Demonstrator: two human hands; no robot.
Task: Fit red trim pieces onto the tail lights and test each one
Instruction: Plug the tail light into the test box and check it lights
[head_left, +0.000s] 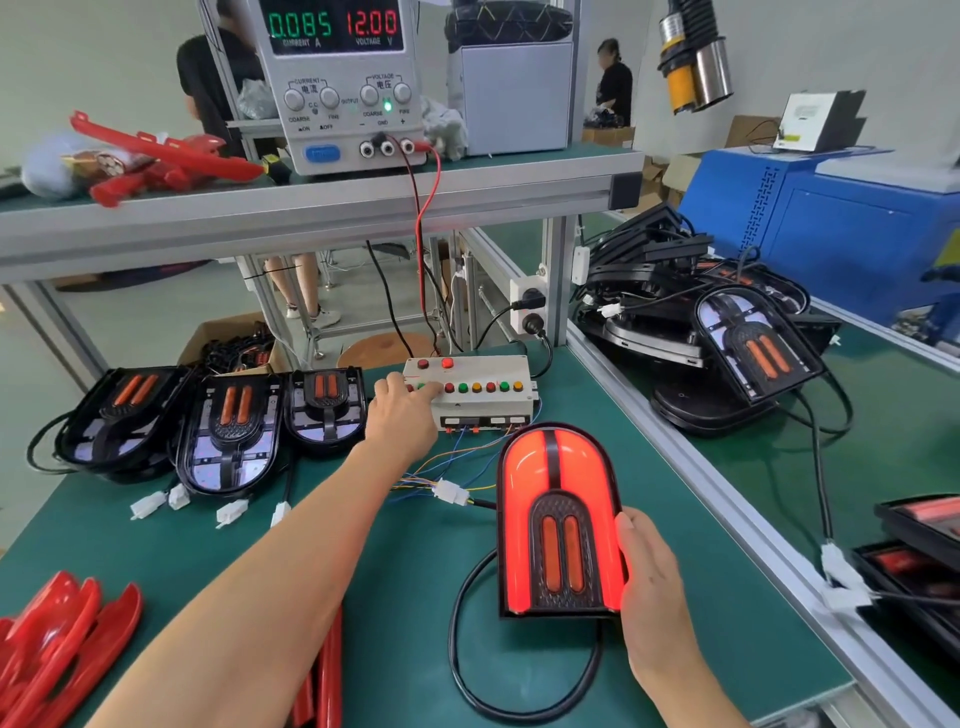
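Observation:
A tail light (558, 519) with red trim fitted lies on the green bench and glows red. My right hand (649, 577) holds its right edge, thumb on top. Its black cable loops to a white connector (451, 491) wired to the button box (480, 389). My left hand (405, 410) reaches to that box, fingers pressing on the row of coloured buttons at its left end. Three unlit tail lights (228, 431) without trim lie in a row at the left. Loose red trim pieces (62, 639) are piled at the bottom left.
A power supply (337, 83) on the upper shelf reads 0.085 A and 12.00 V. More red trim (156, 156) lies on that shelf. A heap of tail lights (727, 338) sits on the bench to the right. People stand in the background.

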